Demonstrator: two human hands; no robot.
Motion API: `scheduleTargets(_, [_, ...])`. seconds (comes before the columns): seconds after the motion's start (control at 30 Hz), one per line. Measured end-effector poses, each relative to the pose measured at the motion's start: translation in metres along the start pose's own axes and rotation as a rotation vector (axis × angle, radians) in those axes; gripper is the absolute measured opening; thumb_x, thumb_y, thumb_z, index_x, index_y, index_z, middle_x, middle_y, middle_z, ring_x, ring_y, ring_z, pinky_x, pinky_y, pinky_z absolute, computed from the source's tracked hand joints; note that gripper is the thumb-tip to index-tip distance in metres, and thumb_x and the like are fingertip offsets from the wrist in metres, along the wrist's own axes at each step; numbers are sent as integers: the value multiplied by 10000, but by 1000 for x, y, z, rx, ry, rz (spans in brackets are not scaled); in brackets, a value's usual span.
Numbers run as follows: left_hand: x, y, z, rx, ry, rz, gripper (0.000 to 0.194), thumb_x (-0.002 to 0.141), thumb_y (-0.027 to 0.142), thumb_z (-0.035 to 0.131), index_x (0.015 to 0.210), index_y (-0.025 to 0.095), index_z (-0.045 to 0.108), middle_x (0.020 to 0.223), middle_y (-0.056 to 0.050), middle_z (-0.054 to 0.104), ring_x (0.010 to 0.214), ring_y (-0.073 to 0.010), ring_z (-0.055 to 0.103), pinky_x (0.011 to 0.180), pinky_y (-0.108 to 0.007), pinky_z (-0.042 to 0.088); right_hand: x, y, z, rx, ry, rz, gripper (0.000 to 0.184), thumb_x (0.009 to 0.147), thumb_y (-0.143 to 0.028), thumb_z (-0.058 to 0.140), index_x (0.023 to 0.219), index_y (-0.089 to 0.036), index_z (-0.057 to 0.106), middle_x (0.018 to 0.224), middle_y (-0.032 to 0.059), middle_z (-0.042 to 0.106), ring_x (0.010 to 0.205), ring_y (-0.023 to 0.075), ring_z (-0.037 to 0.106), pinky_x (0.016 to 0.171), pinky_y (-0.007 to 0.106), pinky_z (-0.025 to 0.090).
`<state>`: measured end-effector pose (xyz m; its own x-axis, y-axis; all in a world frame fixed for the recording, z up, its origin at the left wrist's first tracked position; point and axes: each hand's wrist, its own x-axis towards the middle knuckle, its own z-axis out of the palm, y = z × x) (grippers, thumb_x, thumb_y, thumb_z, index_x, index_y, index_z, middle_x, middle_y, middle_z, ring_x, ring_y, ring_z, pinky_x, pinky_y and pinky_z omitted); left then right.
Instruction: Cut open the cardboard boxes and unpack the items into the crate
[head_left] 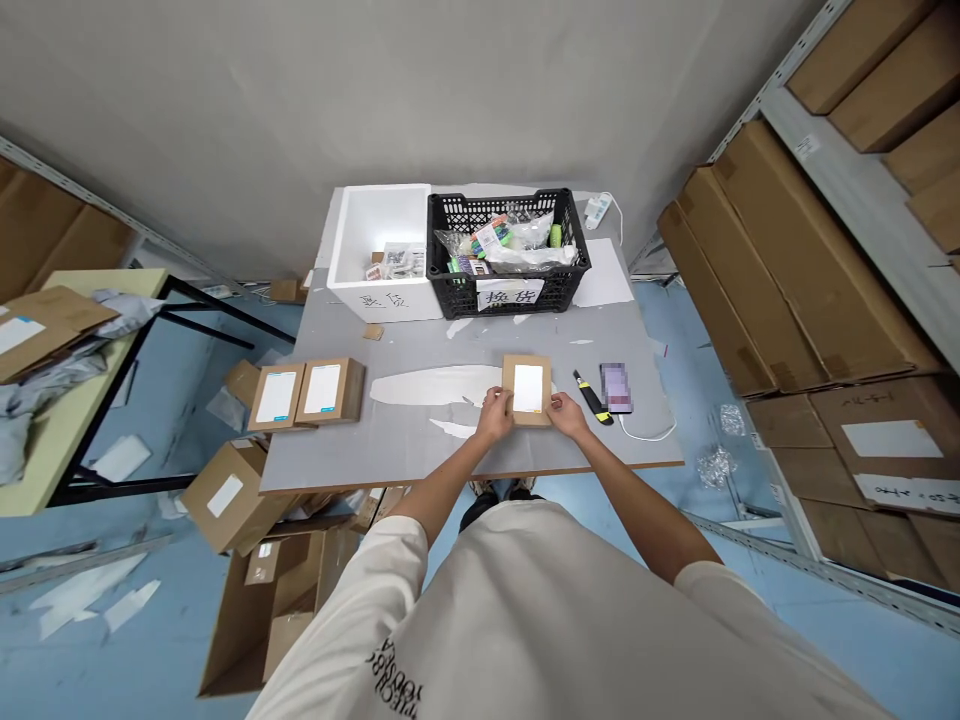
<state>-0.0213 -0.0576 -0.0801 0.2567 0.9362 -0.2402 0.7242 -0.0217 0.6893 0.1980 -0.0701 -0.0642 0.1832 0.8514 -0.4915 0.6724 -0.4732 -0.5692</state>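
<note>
A small brown cardboard box (527, 389) with a white label on top sits near the front of the grey table (420, 440). My left hand (496, 415) grips its left side and my right hand (567, 414) its right side, fingers curled at the edges. Just right of my right hand lies a black and yellow utility knife (593, 398). Beside the knife is a phone (616, 387) with a white cable, its screen blurred. Two more labelled boxes, a left one (276, 396) and a right one (330, 391), stand at the table's left.
At the back stand a white foam box (382, 298) and a black plastic crate (510, 293) holding bagged goods. Large cartons (817, 250) fill the right shelf. A yellowish table (97, 400) with parcels is at left; cartons (225, 495) crowd the floor below.
</note>
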Motion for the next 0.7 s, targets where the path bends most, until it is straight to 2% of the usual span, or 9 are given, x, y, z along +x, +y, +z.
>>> scheduleTargets(0.1, [-7, -4, 3, 37, -32, 13, 825, 746, 241, 746, 1498, 252, 405, 1560, -136, 312, 1406, -345, 412, 1164, -459, 364, 12, -6, -9, -70, 54, -48, 468, 903, -338, 558, 1356, -222, 541, 1332, 92, 632, 1209, 239, 597, 1046, 349, 461])
scheduleTargets(0.2, [-13, -9, 5, 82, -62, 13, 1086, 672, 309, 837, 1585, 264, 251, 1613, -159, 246, 1430, -395, 371, 1144, -491, 368, 34, -27, -17, -204, 116, -171, 586, 895, -305, 558, 1465, -206, 464, 1525, 136, 474, 1369, 292, 454, 1137, 421, 371])
scheduleTargets(0.3, [-14, -13, 4, 104, -50, -24, 1126, 692, 266, 814, 1615, 265, 168, 1609, -176, 267, 1429, -396, 379, 1129, -496, 373, 58, -48, -20, -337, 49, -331, 606, 914, -253, 521, 1512, -224, 423, 1641, 117, 330, 1496, 322, 269, 1197, 499, 248])
scheduleTargets(0.37, [-14, -17, 2, 104, -26, -59, 1098, 711, 263, 797, 1616, 259, 176, 1600, -181, 288, 1434, -394, 379, 1129, -487, 371, 70, -57, -19, -419, -18, -390, 619, 928, -233, 493, 1538, -247, 388, 1652, 98, 321, 1527, 318, 196, 1206, 520, 194])
scheduleTargets(0.43, [-14, -21, -2, 99, -12, -96, 1074, 717, 288, 800, 1611, 259, 204, 1584, -178, 318, 1433, -391, 388, 1123, -465, 377, 75, -58, -19, -475, -46, -402, 611, 942, -256, 488, 1543, -258, 381, 1619, 106, 378, 1509, 326, 229, 1194, 527, 192])
scheduleTargets(0.57, [-12, -34, -9, 25, 18, -238, 1010, 757, 284, 766, 1606, 229, 221, 1456, -178, 480, 1328, -338, 527, 1037, -403, 450, 70, -43, -22, -492, 42, -284, 543, 974, -383, 485, 1489, -213, 459, 1464, 175, 520, 1349, 352, 441, 1127, 489, 305])
scheduleTargets(0.63, [-9, -40, -9, -80, 40, -329, 863, 839, 244, 669, 1588, 203, 244, 1278, -140, 622, 1190, -274, 630, 977, -371, 485, 62, -28, -24, -473, 41, -211, 515, 984, -420, 479, 1444, -190, 507, 1405, 189, 562, 1281, 341, 514, 1085, 436, 366])
scheduleTargets(0.7, [-2, -44, -7, -213, 74, -393, 670, 920, 204, 536, 1548, 192, 302, 1127, -92, 695, 1043, -214, 691, 930, -341, 508, 53, -11, -25, -419, -27, -169, 510, 996, -463, 464, 1420, -186, 526, 1346, 179, 612, 1206, 314, 587, 1021, 383, 426])
